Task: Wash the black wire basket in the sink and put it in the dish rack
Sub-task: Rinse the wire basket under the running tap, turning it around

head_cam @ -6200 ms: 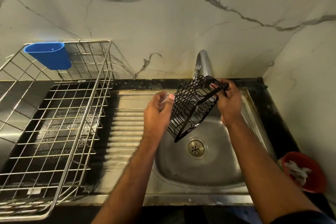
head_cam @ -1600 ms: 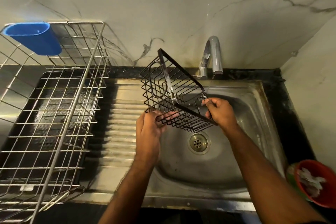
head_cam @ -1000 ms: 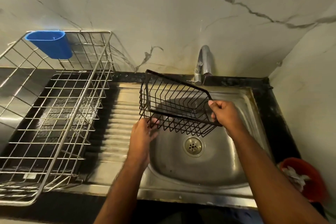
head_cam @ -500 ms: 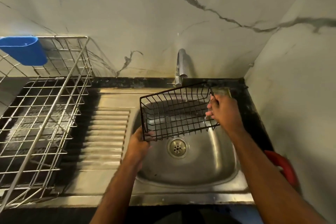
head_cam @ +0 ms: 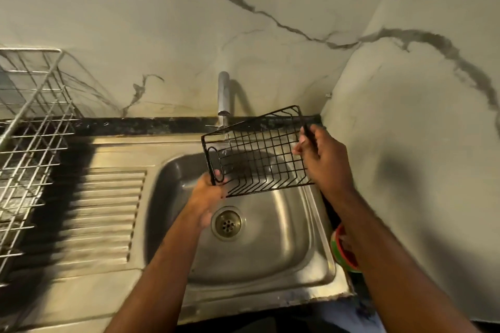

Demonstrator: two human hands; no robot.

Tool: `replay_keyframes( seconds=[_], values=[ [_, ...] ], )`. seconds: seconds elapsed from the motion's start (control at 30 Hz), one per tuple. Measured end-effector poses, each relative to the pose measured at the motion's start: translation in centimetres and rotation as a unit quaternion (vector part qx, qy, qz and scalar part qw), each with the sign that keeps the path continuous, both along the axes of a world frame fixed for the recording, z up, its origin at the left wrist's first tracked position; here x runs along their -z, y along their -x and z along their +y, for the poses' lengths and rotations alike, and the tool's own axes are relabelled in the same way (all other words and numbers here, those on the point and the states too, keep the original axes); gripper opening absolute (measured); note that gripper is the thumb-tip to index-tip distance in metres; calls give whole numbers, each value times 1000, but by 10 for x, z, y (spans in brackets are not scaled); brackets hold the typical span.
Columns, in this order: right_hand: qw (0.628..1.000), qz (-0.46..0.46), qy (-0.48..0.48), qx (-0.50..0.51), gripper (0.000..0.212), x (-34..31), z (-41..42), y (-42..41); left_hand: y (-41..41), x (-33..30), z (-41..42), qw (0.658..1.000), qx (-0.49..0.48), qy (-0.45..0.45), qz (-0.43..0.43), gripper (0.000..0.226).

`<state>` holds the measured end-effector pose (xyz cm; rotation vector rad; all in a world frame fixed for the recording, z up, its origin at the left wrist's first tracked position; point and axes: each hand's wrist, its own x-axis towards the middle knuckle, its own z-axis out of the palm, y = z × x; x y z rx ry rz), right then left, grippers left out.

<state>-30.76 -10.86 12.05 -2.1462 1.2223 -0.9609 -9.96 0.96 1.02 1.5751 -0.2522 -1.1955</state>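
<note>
I see dish rack (head_cam: 29,143) far left on counter | ribbed steel drainboard (head_cam: 105,213) | left hand (head_cam: 208,194) grips black wire basket (head_cam: 257,154) low corner, over sink (head_cam: 270,251) under tap (head_cam: 223,94) | right hand (head_cam: 323,159) pinches right rim | marble walls.

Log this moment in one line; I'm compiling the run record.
stage: rinsing | black wire basket: held over steel sink, under tap | left hand: grips lower-left corner | right hand: grips right edge | dish rack: unused

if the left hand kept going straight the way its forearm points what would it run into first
Probably the black wire basket it already grips; the left hand points up toward the tap and back wall, though depth is unclear.
</note>
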Motion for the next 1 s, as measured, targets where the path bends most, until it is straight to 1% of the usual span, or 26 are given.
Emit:
replay_keyframes(
  seconds=[0.07, 0.17, 0.2, 0.3, 0.4, 0.5, 0.57, 0.6, 0.7, 0.77, 0.83, 0.87, 0.93, 1.0],
  values=[
    [1000, 7, 18, -5, 22, -2, 1, 6, 6, -1, -19, 1000, -19, 7, 17, 26],
    [1000, 18, -5, -15, 29, 0, 4, 15, 13, 0, -47, 998, -58, 29, 24, 6],
    [999, 25, -8, -18, 32, 0, 6, 17, 13, 1, -54, 997, -67, 32, 24, 6],
    [998, 54, 6, -18, 34, 4, 12, 23, 12, 6, -71, 997, -59, 40, 36, 18],
    [999, 45, -24, -15, 34, 8, 17, 27, 10, 12, -81, 996, -47, 58, 53, 24],
    [997, 12, -58, -38, 24, 12, 21, 28, 8, 13, -86, 992, -68, 87, 63, 24],
    [996, -3, -78, -48, 17, 16, 23, 28, 4, 13, -88, 986, -101, 113, 67, 25],
    [996, 15, -74, -43, 17, 18, 23, 27, 1, 13, -87, 983, -120, 124, 66, 27],
    [991, 128, -35, -1, 20, 31, 24, 27, -9, 11, -79, 976, -158, 136, 57, 29],
    [987, 155, -23, 15, 15, 38, 26, 24, -15, 7, -71, 975, -169, 131, 50, 27],
    [988, 147, -41, 22, 8, 43, 28, 20, -23, 4, -61, 973, -182, 136, 41, 24],
    [988, 139, -58, 29, 8, 46, 28, 19, -26, 4, -57, 972, -185, 139, 37, 21],
    [989, 115, -82, 42, 16, 52, 29, 15, -35, 3, -45, 972, -185, 144, 28, 18],
    [989, 76, -117, 50, 20, 55, 33, 7, -44, 1, -31, 974, -181, 132, 29, 19]
  ],
)
